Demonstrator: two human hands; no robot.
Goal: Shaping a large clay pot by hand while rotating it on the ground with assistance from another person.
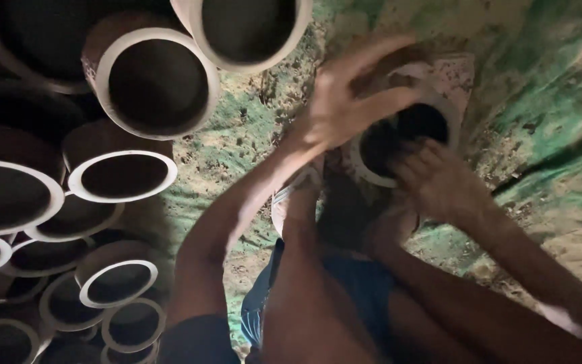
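Observation:
A round clay pot [439,108] with a pale rim stands on the ground between my feet, its dark mouth facing up. My left hand [345,101] lies over the pot's near rim, fingers spread across the top and blurred by motion. My right hand [436,182] grips the lower right edge of the rim, fingers curled into the opening. My knees and blue shorts [345,290] fill the lower middle of the view.
Several clay pots with white rims, such as one [153,84] at upper left and another [119,176] below it, are stacked along the left side. A green tarp [547,101] dusted with dirt covers the ground to the right.

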